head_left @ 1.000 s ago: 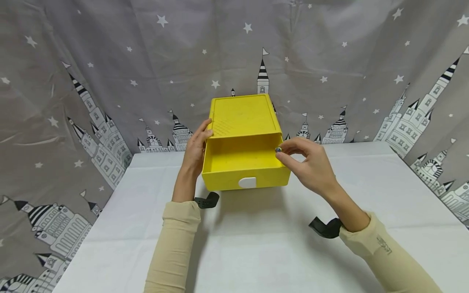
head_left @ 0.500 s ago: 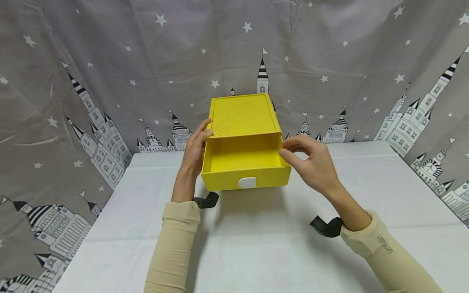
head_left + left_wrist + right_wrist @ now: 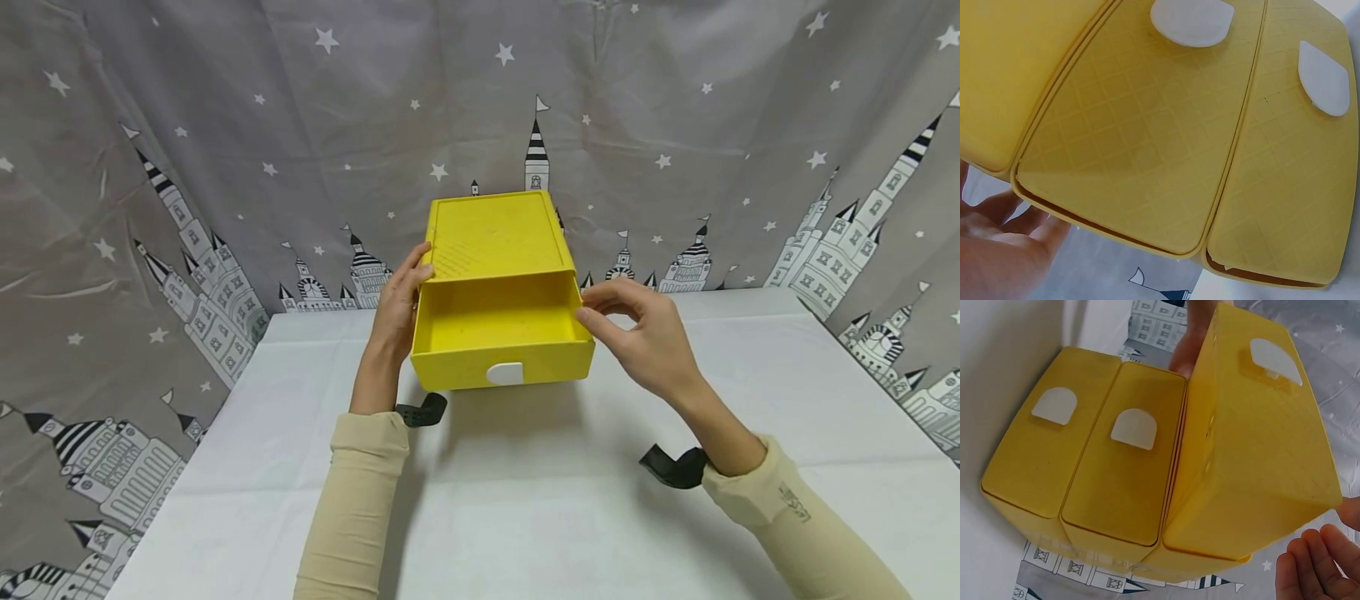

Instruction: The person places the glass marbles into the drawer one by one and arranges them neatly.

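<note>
A yellow plastic drawer unit (image 3: 495, 237) stands in the middle of the head view, its top drawer (image 3: 504, 367) pulled out. That drawer has a white tab handle (image 3: 505, 373); no item shows on its visible floor. My left hand (image 3: 393, 312) rests against the unit's left side, fingertips at the upper edge. At the drawer's right wall is my right hand (image 3: 637, 333), thumb and forefinger bent toward the rim. In the right wrist view its other fingers (image 3: 1316, 559) curve loosely below the drawer corner. I cannot tell whether a small thing is between the fingertips.
Two closed lower drawers with white handles, the middle drawer (image 3: 1129, 144) and bottom drawer (image 3: 1291, 162), show under the top one. A white cloth (image 3: 517, 492) covers the table. A grey curtain (image 3: 675, 100) printed with castles and stars hangs behind the unit.
A second ago a small, dark, shiny round thing showed at my right fingertips over the drawer; it is out of sight now. The right hand has shifted slightly right. My left hand stays put.
</note>
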A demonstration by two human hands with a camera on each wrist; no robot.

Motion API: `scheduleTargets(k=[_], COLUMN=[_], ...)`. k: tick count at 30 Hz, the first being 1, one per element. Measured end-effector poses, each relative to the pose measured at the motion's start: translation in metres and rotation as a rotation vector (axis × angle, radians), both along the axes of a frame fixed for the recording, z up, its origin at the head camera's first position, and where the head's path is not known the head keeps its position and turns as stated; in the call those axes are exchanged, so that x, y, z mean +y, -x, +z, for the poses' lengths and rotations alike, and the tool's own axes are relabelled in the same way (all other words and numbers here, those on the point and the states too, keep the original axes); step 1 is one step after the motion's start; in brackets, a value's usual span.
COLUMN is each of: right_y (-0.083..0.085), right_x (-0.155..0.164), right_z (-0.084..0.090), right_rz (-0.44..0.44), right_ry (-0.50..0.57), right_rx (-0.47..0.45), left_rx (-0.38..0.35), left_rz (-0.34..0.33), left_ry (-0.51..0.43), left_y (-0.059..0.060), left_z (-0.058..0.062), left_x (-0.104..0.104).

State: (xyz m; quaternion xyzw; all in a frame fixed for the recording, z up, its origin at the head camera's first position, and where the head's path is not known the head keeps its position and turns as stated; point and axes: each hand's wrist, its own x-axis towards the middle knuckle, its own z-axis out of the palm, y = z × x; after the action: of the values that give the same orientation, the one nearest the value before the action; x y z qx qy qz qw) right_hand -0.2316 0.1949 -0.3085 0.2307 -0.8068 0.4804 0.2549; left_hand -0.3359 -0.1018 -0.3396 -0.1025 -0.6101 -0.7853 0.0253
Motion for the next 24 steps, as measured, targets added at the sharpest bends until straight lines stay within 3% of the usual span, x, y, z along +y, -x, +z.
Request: scheduleTargets(k=[24], right_y=[0.0], right_x=[0.064], right_z=[-0.031], right_rz=[-0.229], right_ry=[-0.011], right_rx=[-0.07], left_rx=[-0.001], left_rz=[0.003], left_ry=[-0.009], left_y=[0.0], left_z=[-0.001], left_x=[0.0])
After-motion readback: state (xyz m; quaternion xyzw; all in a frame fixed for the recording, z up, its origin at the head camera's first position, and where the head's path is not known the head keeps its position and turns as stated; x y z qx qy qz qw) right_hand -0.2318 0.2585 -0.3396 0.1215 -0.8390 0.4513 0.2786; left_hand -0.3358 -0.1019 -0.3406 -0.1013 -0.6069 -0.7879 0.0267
